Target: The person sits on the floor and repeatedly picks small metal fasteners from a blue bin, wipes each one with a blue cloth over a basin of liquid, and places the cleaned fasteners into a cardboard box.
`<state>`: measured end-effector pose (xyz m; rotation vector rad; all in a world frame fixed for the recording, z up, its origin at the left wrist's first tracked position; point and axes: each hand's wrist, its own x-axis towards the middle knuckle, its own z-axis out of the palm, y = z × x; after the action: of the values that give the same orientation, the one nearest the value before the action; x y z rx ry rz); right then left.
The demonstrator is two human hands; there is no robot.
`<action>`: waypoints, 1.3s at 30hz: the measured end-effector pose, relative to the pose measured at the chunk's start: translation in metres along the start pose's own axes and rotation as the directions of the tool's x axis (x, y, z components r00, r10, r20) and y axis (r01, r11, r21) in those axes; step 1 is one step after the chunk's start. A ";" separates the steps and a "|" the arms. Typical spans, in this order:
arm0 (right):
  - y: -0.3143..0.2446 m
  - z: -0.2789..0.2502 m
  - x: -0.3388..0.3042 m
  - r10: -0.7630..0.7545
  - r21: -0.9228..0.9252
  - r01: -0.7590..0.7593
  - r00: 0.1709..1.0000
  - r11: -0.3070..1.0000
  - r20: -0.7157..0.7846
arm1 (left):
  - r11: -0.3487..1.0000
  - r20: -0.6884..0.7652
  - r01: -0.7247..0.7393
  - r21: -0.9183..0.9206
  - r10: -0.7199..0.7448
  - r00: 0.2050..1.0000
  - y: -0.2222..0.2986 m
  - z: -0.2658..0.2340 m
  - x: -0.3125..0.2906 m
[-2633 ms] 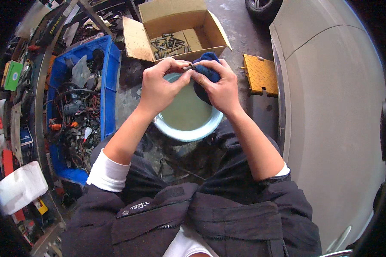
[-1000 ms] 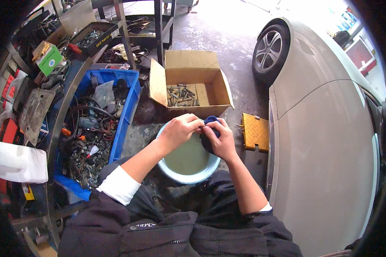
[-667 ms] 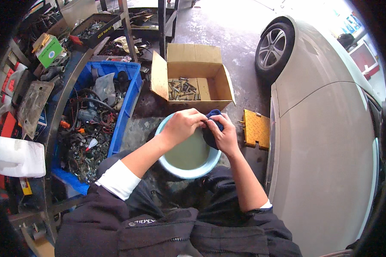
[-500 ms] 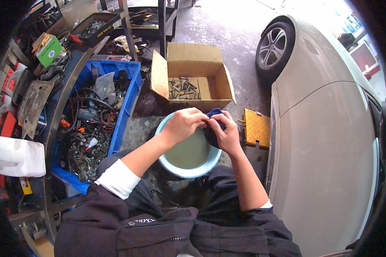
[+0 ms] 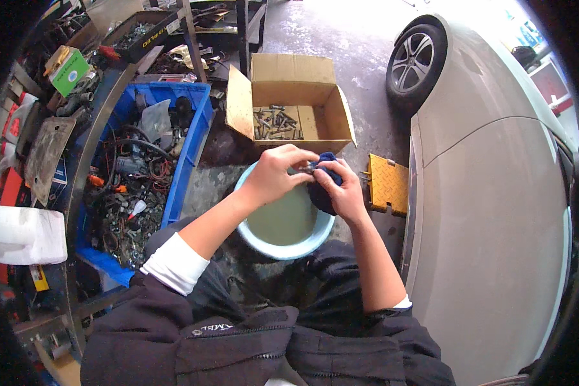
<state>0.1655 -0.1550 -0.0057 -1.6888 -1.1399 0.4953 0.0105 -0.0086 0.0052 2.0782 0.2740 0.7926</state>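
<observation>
Above the far part of a pale blue basin [image 5: 284,249] of cloudy water, my two hands meet. The fingers of my left hand [image 5: 278,172] pinch one end of a small metal bolt [image 5: 306,168], mostly hidden by fingers and cloth. My right hand [image 5: 342,190] is closed on a dark blue cloth [image 5: 323,198], which is bunched around the bolt's other end and hangs down over the basin's right side. Just beyond my hands, an open cardboard box [image 5: 321,147] has several similar metal bolts [image 5: 275,123] lying loose in its left half.
At left stands a blue crate [image 5: 188,164] heaped with wires and small parts, beside a cluttered metal shelf [image 5: 96,138] with a white plastic jug [image 5: 24,235]. A yellow ramp block [image 5: 388,185] lies right of the basin. A parked car [image 5: 489,212] fills the right side.
My left fingers have spread a little from the cloth, and the bolt's end now shows between them. Both hands have shifted slightly; the cloth stays in my right hand.
</observation>
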 end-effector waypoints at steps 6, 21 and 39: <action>0.008 0.012 -0.004 0.189 0.430 -0.252 0.964 0.867 0.185 | 0.945 0.073 0.180 -0.275 -0.166 0.983 -0.005 -0.002 0.002; -0.017 0.009 -0.007 -0.234 -0.412 0.132 0.950 0.902 -0.208 | 0.994 -0.021 0.022 0.112 -0.020 1.000 -0.004 0.014 -0.006; 0.008 -0.006 -0.004 0.316 0.328 -0.358 0.932 0.874 0.175 | 0.887 0.070 -0.351 0.299 0.346 0.936 -0.004 0.006 -0.004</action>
<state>0.1714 -0.1621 -0.0108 -1.5533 -0.7723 0.9731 0.0119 -0.0121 -0.0027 2.4689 0.0096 0.9988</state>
